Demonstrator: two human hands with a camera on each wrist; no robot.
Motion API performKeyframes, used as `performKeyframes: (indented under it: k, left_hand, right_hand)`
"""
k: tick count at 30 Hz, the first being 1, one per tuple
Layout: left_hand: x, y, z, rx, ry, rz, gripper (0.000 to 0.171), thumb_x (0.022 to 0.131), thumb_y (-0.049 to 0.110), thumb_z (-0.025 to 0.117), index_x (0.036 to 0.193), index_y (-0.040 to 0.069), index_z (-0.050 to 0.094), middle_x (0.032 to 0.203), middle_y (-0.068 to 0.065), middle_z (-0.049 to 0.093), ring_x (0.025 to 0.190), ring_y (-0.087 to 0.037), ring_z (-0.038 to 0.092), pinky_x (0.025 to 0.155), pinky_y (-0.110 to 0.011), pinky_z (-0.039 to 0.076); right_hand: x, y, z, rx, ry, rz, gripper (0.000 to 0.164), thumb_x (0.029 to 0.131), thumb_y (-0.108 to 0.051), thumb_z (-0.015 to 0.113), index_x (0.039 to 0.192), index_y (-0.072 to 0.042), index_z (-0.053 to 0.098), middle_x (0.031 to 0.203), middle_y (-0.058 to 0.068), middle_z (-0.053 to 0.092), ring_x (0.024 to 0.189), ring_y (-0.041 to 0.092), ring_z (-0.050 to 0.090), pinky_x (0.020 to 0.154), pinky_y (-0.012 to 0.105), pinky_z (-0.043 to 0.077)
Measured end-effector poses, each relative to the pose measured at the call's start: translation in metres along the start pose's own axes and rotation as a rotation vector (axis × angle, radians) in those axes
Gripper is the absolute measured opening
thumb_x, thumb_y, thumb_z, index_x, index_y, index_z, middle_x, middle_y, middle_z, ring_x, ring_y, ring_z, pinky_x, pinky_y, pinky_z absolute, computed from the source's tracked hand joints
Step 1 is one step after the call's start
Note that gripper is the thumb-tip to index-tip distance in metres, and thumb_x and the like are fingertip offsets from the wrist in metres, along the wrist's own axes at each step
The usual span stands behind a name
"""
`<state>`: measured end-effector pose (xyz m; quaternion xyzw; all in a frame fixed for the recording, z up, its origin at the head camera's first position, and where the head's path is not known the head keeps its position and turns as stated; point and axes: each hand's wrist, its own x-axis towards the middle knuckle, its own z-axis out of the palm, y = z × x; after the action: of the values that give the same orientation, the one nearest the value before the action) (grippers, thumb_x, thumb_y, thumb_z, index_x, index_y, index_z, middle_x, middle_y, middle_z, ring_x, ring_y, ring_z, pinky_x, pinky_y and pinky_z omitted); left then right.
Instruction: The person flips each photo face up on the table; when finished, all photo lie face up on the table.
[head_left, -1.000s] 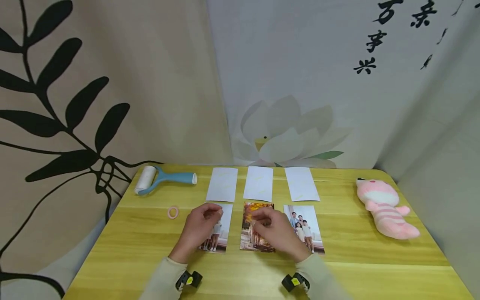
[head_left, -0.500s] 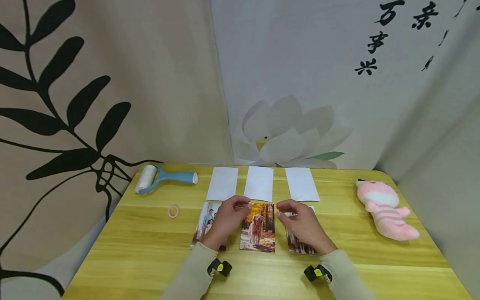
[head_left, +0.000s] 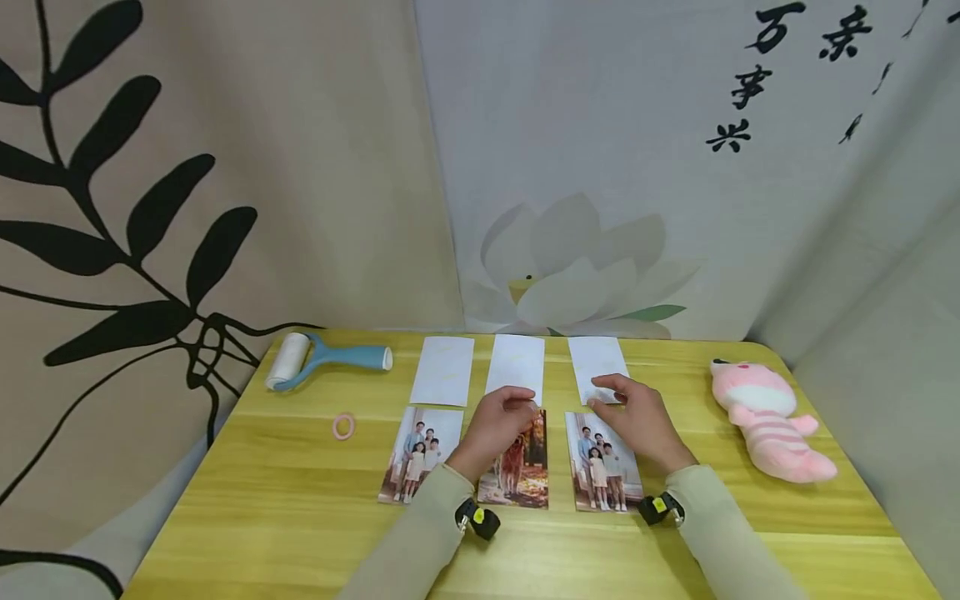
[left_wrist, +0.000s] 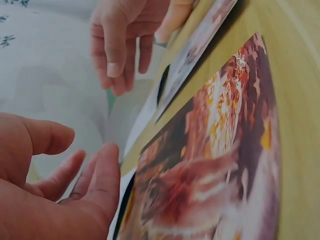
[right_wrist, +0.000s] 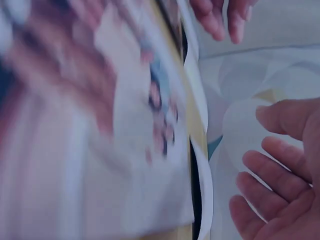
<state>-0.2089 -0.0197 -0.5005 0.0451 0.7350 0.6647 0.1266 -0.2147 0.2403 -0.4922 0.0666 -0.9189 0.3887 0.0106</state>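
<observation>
While both sleeved forearms reach in over the table (head_left: 300, 508), the left hand (head_left: 495, 427) hangs above the upper part of the dog photo (head_left: 528, 471), the back of the hand turned up, thumb and fingers loosely bent with a gap between them — it grips nothing. The right hand (head_left: 637, 423) slants inward near the top corner of the right family photo (head_left: 603, 462), its fingers relaxed and spread apart from the thumb, likewise holding nothing. Whether any fingertip brushes a print or the table, I can't tell. The dog photo lies in the middle of the near row, between the left family photo (head_left: 420, 450) and the right one; the dog's head is hidden by the left hand, and the left sleeve crosses a lower corner of the left family photo. Behind lie three white cards: the left card (head_left: 441, 372) shows whole, while fingers cover a bit of the lower edge of the middle card (head_left: 516, 362) and of the right card (head_left: 597, 358). Seen from the wrists, the nearest prints are smeared and cut off — the right family photo worst, its figures barely readable.
</observation>
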Motion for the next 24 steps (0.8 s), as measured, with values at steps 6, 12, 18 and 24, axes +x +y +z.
performKeyframes:
  k: [6,12,18,24]
  left_hand:
    - [0.018,0.0,0.014,-0.105,-0.031,-0.013,0.038,0.105,0.01,0.06,0.14,-0.005,0.06,0.119,-0.021,0.069,0.114,-0.041,0.069,0.098,-0.044,0.061]
    - [0.029,0.001,0.024,-0.115,-0.039,-0.046,0.039,0.103,0.009,0.063,0.139,-0.005,0.06,0.122,-0.022,0.07,0.114,-0.036,0.07,0.099,-0.043,0.061]
    - [0.036,0.002,0.03,-0.144,-0.043,-0.064,0.04,0.104,0.007,0.061,0.141,-0.006,0.058,0.127,-0.025,0.067,0.118,-0.038,0.069,0.103,-0.044,0.059]
    - [0.048,0.006,0.037,-0.173,-0.079,-0.053,0.042,0.105,0.01,0.061,0.143,-0.006,0.057,0.133,-0.026,0.064,0.124,-0.038,0.067,0.107,-0.044,0.057]
  right_hand:
    - [0.017,0.019,-0.008,-0.127,-0.05,-0.066,0.048,0.1,-0.021,0.074,0.143,-0.004,0.063,0.157,0.018,0.055,0.151,0.044,0.043,0.121,0.064,0.038]
    - [0.024,0.032,-0.009,-0.22,-0.076,-0.119,0.049,0.095,-0.012,0.077,0.141,0.001,0.063,0.16,0.023,0.049,0.152,0.049,0.039,0.121,0.065,0.036]
    - [0.027,0.037,-0.006,-0.212,-0.112,-0.093,0.052,0.095,-0.011,0.078,0.142,0.002,0.062,0.163,0.025,0.044,0.154,0.051,0.034,0.123,0.065,0.032]
    - [0.036,0.038,-0.006,-0.216,-0.104,-0.08,0.052,0.096,-0.016,0.078,0.143,-0.001,0.061,0.165,0.023,0.043,0.155,0.049,0.033,0.124,0.064,0.031]
